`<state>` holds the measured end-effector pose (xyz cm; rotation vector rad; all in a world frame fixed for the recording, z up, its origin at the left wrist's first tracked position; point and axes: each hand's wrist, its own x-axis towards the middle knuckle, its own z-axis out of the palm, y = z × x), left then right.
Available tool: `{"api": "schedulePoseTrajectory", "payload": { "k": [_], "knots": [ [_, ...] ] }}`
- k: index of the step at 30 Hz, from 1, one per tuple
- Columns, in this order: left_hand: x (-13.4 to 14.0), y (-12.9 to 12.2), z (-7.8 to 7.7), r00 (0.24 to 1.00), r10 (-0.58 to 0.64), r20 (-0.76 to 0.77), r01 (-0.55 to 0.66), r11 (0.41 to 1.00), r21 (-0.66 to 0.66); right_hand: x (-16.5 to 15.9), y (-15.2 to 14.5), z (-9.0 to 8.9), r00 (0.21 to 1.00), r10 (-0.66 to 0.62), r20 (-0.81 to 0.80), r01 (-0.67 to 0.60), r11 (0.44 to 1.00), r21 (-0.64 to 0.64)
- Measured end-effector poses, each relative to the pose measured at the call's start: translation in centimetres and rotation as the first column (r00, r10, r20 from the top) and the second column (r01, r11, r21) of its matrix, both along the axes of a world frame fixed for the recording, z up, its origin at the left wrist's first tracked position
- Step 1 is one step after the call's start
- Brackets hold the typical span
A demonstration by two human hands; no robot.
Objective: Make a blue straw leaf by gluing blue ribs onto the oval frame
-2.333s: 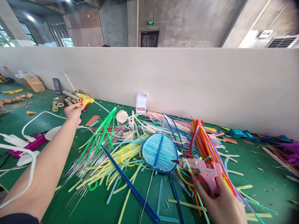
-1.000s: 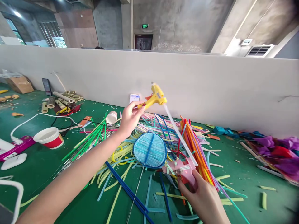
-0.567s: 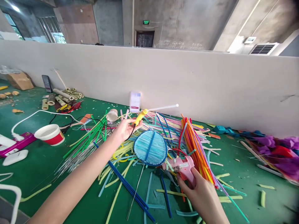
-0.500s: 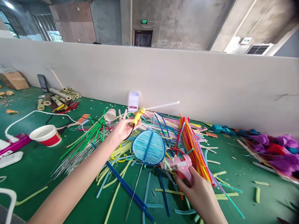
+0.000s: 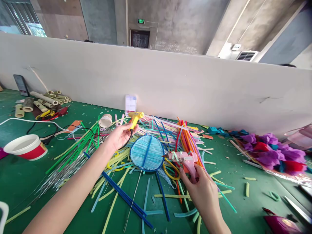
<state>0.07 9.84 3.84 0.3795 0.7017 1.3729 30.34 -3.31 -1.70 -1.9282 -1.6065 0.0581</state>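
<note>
My left hand (image 5: 121, 136) is closed around the handle of a small yellow glue gun (image 5: 134, 121), above the heap of strips. A long whitish glue stick (image 5: 168, 122) sticks out of it toward the right. My right hand (image 5: 201, 188) grips a pink glue gun (image 5: 187, 159), its nozzle pointing left. That nozzle is close to the right edge of a round light-blue disc (image 5: 147, 152) made of fuzzy strips, with a dark-blue rim and centre line. I cannot tell whether they touch. A thin wire (image 5: 133, 201) runs below the disc.
Fuzzy stems lie all around, with an orange bundle (image 5: 184, 136) on the right and green stems (image 5: 80, 146) on the left. A paper cup (image 5: 26, 148), bamboo pieces (image 5: 45, 99) and a phone (image 5: 21, 85) stand left. Purple flowers (image 5: 271, 156) lie right. A low partition (image 5: 156, 78) closes the back.
The view has turned to the right. The yellow glue gun has tilted, so its glue stick now slopes down to the right. The pink gun's nozzle has come up beside the disc's edge.
</note>
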Motion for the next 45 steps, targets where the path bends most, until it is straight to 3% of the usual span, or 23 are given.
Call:
{"api": "schedulePoseTrajectory", "payload": {
  "k": [4,9,15,18,21,26,31,33,36,37,38,40,41,43,45],
  "knots": [
    [0.2,0.1,-0.1,1.0,0.002,0.026,-0.001,0.999,-0.041,0.9,0.3,-0.5,0.988,-0.1,0.122,0.095,0.994,0.045],
    [0.5,0.3,-0.9,0.999,0.018,0.036,-0.015,0.995,-0.096,1.5,0.6,-1.0,0.971,-0.097,0.217,0.117,0.989,-0.086],
    [0.4,0.5,-1.3,1.0,0.016,0.02,-0.013,0.992,-0.125,1.2,0.2,0.3,0.984,-0.103,0.145,0.124,0.982,-0.142],
    [0.2,0.5,-1.2,1.0,0.007,0.006,-0.007,0.991,-0.136,2.9,-0.1,2.1,0.969,-0.24,0.058,0.245,0.965,-0.093],
    [0.0,0.6,-1.3,1.0,0.009,-0.011,-0.01,0.99,-0.138,6.3,0.2,3.0,0.91,-0.41,0.06,0.413,0.91,-0.036],
    [0.0,0.6,-1.5,0.999,-0.018,-0.042,0.012,0.99,-0.14,11.4,1.8,1.1,0.858,-0.413,0.306,0.48,0.856,-0.19],
    [0.7,0.2,-1.2,0.995,-0.046,-0.092,0.034,0.991,-0.126,12.7,2.5,-1.5,0.822,-0.419,0.386,0.528,0.814,-0.241],
    [1.0,0.0,-1.2,0.992,-0.056,-0.113,0.044,0.993,-0.109,12.5,2.0,-1.3,0.804,-0.436,0.404,0.554,0.796,-0.245],
    [1.5,-0.5,-0.9,0.987,-0.061,-0.151,0.049,0.995,-0.083,10.8,0.6,0.8,0.768,-0.46,0.446,0.575,0.801,-0.163],
    [1.6,-0.7,-0.7,0.984,-0.062,-0.167,0.05,0.996,-0.072,9.6,0.1,1.9,0.779,-0.444,0.442,0.542,0.831,-0.122],
    [1.7,-1.0,-0.5,0.981,-0.061,-0.183,0.051,0.997,-0.057,8.1,-0.4,3.0,0.844,-0.373,0.385,0.438,0.894,-0.092],
    [1.9,-1.8,0.2,0.975,-0.058,-0.215,0.055,0.998,-0.018,4.0,-1.3,5.1,0.99,-0.107,0.097,0.118,0.985,-0.122],
    [1.9,-2.3,0.7,0.972,-0.052,-0.229,0.055,0.998,0.01,1.6,-1.5,6.0,0.994,0.061,-0.093,-0.076,0.982,-0.172],
    [2.0,-3.5,1.6,0.963,-0.035,-0.266,0.06,0.995,0.086,-3.6,-1.4,7.1,0.84,0.298,-0.454,-0.426,0.88,-0.21],
    [1.9,-4.7,2.4,0.94,-0.012,-0.341,0.081,0.978,0.189,-8.6,-0.5,7.5,0.603,0.339,-0.723,-0.595,0.794,-0.124]
  ]
}}
